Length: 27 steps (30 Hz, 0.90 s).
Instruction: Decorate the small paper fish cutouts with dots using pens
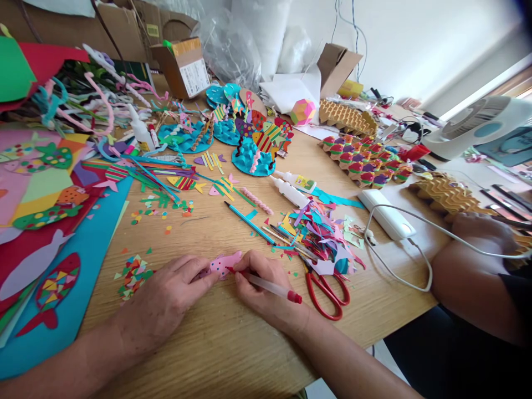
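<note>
A small pink paper fish [219,267] with dark and coloured dots lies on the wooden table. My left hand [174,288] pinches its left end against the tabletop, fingers partly covering it. In my right hand [264,285] is a pen with a clear barrel and red cap end [272,287]; its red tip meets the fish's right part. To the left of my left hand sits a heap of tiny coloured paper bits [135,274]. Red-handled scissors [328,293] rest just right of my right hand, their blades under paper scraps [322,233].
Coloured sheets with paper fish [58,282] cover the left side. Glue bottles [293,191], a blue pen [249,223] and decorated blue discs [251,158] lie beyond my hands. A white power bank [386,213] trails a cable at right, near another person's arm [474,277].
</note>
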Motion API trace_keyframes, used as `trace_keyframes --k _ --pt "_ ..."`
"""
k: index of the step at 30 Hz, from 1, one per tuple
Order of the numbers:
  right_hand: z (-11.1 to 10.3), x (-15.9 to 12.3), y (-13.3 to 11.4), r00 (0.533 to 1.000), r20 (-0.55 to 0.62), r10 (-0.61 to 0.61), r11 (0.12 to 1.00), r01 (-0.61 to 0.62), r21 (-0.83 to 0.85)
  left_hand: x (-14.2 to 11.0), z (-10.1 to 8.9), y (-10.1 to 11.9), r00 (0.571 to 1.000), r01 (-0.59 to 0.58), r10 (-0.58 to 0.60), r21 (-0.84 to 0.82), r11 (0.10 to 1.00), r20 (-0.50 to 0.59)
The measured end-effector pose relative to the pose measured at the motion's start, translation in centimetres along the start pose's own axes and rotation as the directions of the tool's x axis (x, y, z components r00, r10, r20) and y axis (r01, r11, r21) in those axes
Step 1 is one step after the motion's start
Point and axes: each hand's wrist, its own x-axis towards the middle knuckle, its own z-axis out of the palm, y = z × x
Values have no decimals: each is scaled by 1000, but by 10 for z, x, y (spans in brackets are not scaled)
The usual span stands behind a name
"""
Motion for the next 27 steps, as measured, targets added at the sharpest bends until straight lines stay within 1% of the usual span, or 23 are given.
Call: trace_keyframes --k 5,11,15,21,27 --pt "0 0 1 1000 11 4 1000 -4 5 -1 2 0 1000 -4 5 23 1000 -18" --pt "1 0 1 1000 -4 -9 1000 9 6 1 -1 0 999 -28 29 30 999 -29" --pt "-1 1 -1 1000 10 -12 1000 12 -4 2 -2 0 999 -36 37 41 999 -22" --pt "-4 1 -1 997 -69 34 999 -36 -16 2 -2 1 1000 -21 22 45 999 -20" --pt "-2 1 2 996 -92 17 999 -20 -39 2 -3 -1 999 -37 38 46 998 -26"
